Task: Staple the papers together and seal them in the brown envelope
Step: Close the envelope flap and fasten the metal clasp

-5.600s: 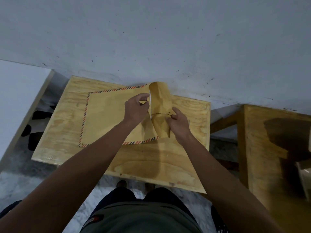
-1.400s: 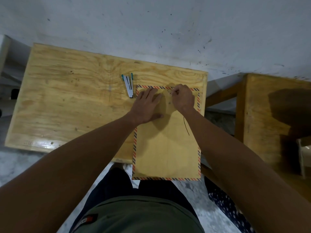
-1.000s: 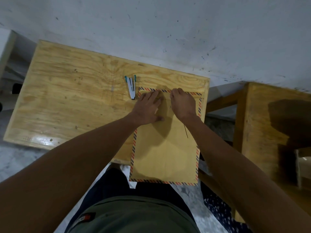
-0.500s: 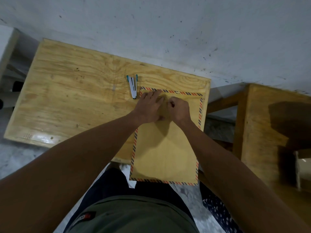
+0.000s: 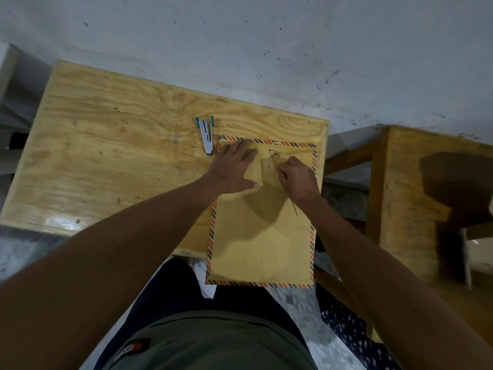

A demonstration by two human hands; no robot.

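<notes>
Here I see the brown envelope [image 5: 262, 233] lying flat under both of my hands, its flap end on the wooden table [image 5: 112, 145] and its near end hanging past the table's front edge over my lap. My left hand [image 5: 234, 168] rests flat on the flap area at the upper left of the envelope, fingers straight and spread, thumb stretched toward the right hand, pressing the paper down without gripping anything. Just beside it, my right hand [image 5: 297, 180] has its fingers curled, and the fingertips pinch the thin closure string [image 5: 274, 162] close to the two small round fasteners [image 5: 270, 150] that sit between the two hands. From the upper fastener the string runs down to the right fingertips; a loose dark end of it shows again below the right wrist, trailing over the envelope's face. The flap lies folded down beneath and between the hands. The papers are not visible; I cannot tell whether they are inside. The stapler [image 5: 206, 136] lies on the table just beyond the left hand's fingertips, past the envelope's upper left corner, not touching either hand. Beyond the right hand, apart from the table, stands a second wooden piece of furniture [image 5: 405, 188].
</notes>
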